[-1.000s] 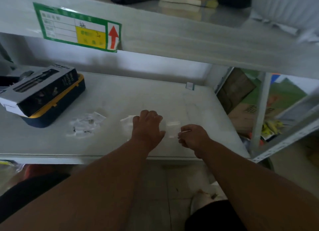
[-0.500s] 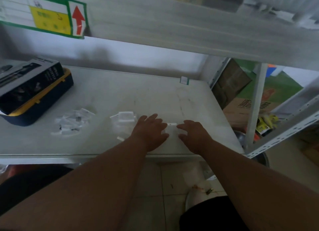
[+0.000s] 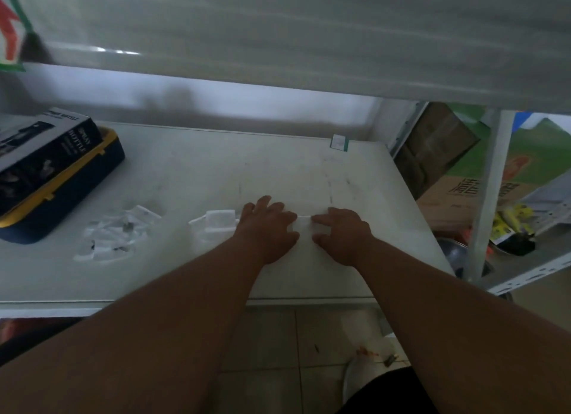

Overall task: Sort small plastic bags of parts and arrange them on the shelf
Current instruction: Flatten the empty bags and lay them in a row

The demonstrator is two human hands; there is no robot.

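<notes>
Small clear plastic bags lie on the white shelf board [image 3: 216,166]. A loose pile of bags with dark parts [image 3: 116,234] sits at the left front. A second small stack of bags [image 3: 216,225] lies just left of my left hand [image 3: 267,228], which rests palm down with fingers spread, partly over that stack. My right hand [image 3: 343,232] lies palm down beside it, fingers apart. A thin bag [image 3: 304,223] shows between the two hands, its edges under the fingertips of both.
A black and grey box on a dark blue and yellow case [image 3: 52,172] occupies the shelf's left. The upper shelf [image 3: 309,42] hangs low overhead. A metal upright [image 3: 491,197] and cardboard boxes [image 3: 457,191] stand at the right. Tiled floor lies below.
My right hand has opened from a pinch on a bag to lying flat on the shelf. My left hand has spread its fingers. The view has shifted right and down.
</notes>
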